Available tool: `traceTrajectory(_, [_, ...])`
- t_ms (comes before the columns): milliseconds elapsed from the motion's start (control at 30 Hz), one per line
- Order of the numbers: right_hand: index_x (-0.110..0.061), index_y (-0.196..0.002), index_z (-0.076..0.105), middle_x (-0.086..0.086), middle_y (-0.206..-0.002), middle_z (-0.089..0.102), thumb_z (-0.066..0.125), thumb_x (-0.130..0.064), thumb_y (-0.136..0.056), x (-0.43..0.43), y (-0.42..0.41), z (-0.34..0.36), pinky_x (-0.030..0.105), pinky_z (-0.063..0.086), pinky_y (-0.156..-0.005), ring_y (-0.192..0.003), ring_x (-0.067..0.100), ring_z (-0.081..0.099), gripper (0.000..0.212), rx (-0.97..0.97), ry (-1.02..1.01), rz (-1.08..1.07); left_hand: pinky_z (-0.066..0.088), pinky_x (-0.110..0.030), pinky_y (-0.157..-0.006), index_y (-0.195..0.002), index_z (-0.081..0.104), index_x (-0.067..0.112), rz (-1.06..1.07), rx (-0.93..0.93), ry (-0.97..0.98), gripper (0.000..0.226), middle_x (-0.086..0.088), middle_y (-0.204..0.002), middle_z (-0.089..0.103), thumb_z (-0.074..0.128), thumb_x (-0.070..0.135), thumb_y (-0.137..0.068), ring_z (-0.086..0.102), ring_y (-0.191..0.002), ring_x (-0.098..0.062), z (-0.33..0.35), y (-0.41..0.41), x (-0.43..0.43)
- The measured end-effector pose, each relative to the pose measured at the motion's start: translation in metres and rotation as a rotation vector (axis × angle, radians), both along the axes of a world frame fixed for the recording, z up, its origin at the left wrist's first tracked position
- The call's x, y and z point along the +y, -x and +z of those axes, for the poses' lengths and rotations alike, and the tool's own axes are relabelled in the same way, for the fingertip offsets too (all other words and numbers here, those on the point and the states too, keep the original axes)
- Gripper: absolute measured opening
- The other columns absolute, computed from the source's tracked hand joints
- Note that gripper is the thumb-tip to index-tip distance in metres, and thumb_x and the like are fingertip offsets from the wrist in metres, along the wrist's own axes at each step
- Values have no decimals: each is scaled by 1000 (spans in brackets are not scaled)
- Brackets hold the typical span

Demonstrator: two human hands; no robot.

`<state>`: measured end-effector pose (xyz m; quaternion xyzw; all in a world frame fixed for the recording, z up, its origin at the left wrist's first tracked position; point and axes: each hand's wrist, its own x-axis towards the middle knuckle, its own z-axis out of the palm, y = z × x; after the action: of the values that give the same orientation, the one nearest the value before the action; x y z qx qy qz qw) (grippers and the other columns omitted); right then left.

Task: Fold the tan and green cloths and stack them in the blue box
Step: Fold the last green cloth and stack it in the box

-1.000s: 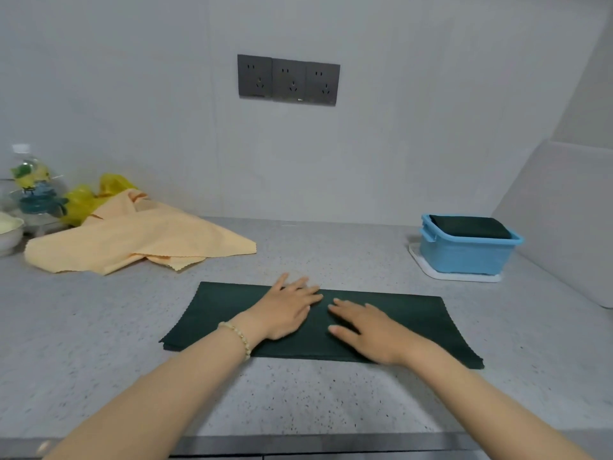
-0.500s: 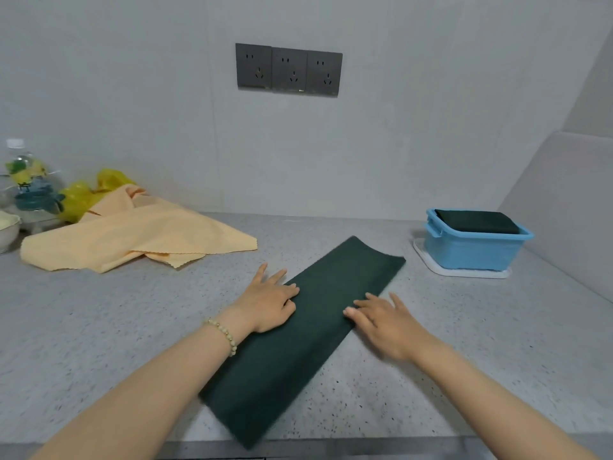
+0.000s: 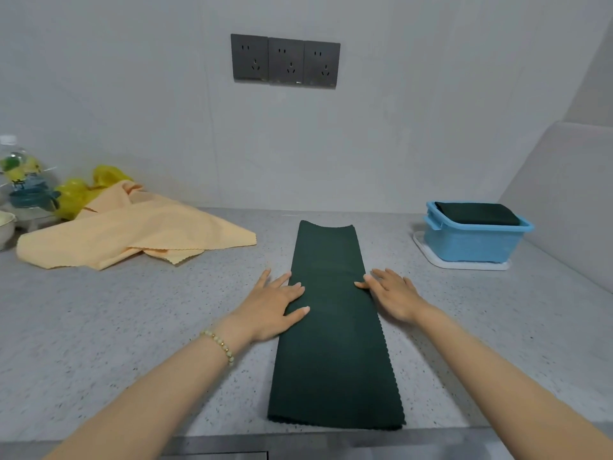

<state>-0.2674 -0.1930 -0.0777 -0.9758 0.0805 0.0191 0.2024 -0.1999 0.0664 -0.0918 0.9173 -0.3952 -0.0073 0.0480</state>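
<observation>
**Green strip laid lengthwise on the speckled bench**

A pale grey speckled bench (image 3: 132, 327) runs left to right below a plain grey wall (image 3: 398, 127); three dark sockets (image 3: 285, 61) sit in a row on that wall, and a slanted grey panel (image 3: 564, 194) closes the right side.

The green cloth (image 3: 331, 343) lies flat at the middle of the bench as a long narrow strip; its long axis runs from near to far, one short scalloped end at the near bench edge and the other pointing at the wall.

The left hand (image 3: 275, 303), with a bead bracelet (image 3: 220, 346) on its wrist, lies flat with straight fingers, their tips on the strip's left edge; the right hand (image 3: 393, 293) is also flat and spread, its fingertips on the right edge; neither grips anything.

The tan cloth (image 3: 132, 234) lies rumpled at the far left, well apart from the strip; behind it are a yellow bag (image 3: 83, 190) and a clear bottle (image 3: 23, 180).

The blue box (image 3: 471, 242) stands far right on a white tray (image 3: 464, 264); a dark folded cloth (image 3: 476, 214) fills its top.
</observation>
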Motion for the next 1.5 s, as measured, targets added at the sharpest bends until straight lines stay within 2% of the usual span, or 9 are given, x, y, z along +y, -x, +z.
traceTrajectory(167, [-36, -144, 35, -11, -155, 23, 26, -41, -102, -15, 34, -5, 28, 8, -117, -143, 10, 18, 43, -191, 132, 176, -19, -22, -113, -150, 24, 32, -83, -93, 172, 48, 18, -154, 26, 22, 42, -103, 1, -144, 3, 2, 0, 26])
traceTrajectory(300, [-26, -140, 46, -8, -143, 47, 54, -28, -94, -28, 62, -3, 31, 34, -110, -127, 10, 50, 47, -488, 565, 534, -23, -24, -109, -152, 13, 29, -271, -313, -130, 51, 14, -158, 14, 30, 27, -104, 5, -146, -3, 6, -2, 47])
traceTrajectory(433, [-21, -137, 51, -7, -137, 53, 74, -14, -80, -21, 66, -5, 34, 46, -101, -122, 12, 55, 62, -539, 687, 760, 19, -29, -116, -145, 40, 22, -474, -577, -170, 52, 5, -148, 42, 56, 29, -96, 39, -136, -11, 13, 5, 37])
traceTrajectory(600, [-20, -128, 60, -6, -125, 63, 78, -10, -72, -3, 68, -6, 31, 54, -90, -111, 12, 63, 59, -507, 551, 775, 10, -24, -117, -152, 16, 27, -370, -307, -220, 54, 8, -157, 21, 32, 11, -103, 23, -144, -13, -1, 4, 30])
traceTrajectory(800, [-45, -119, 61, -22, -116, 65, 55, -32, -86, 1, 70, -6, 26, 50, -92, -104, 3, 63, 36, -248, 102, 410, 53, -26, -84, -122, 66, 28, -347, -234, 193, 31, 7, -115, 69, 64, 28, -90, 66, -103, -12, -1, 11, 39])
traceTrajectory(900, [-37, -68, 64, -21, -63, 60, 48, -55, -90, 12, 55, 5, 24, 44, -60, -58, 3, 54, 33, -324, -281, 213, 45, -21, -75, -105, 70, 33, -150, -89, 245, 33, 11, -96, 70, 41, 47, -97, 62, -88, -9, 9, 8, 37])
traceTrajectory(1000, [-18, -58, 57, -12, -57, 54, 51, -51, -87, 18, 35, 3, 19, 37, -57, -55, 3, 45, 44, -317, -572, 59, 38, -20, -60, -63, 55, 26, 58, 114, 445, 42, 9, -58, 53, 45, 53, -93, 47, -55, -7, 14, 6, 26])
traceTrajectory(1167, [-5, -61, 52, 1, -54, 46, 63, -25, -90, 14, 6, -18, 19, 32, -51, -52, 13, 38, 37, -379, -461, -257, 46, -26, -69, -51, 57, 22, 347, 418, 618, 43, 10, -47, 50, 61, 35, -91, 46, -51, -9, 13, -3, 7])
traceTrajectory(1500, [-12, -77, 55, -1, -65, 57, 58, -25, -91, 19, -6, -23, 27, 38, -55, -59, 13, 48, 19, -392, -150, -343, 53, -35, -85, -60, 68, 16, 458, 453, 487, 40, -4, -76, 72, 55, 33, -94, 66, -76, -20, 12, -3, -5])
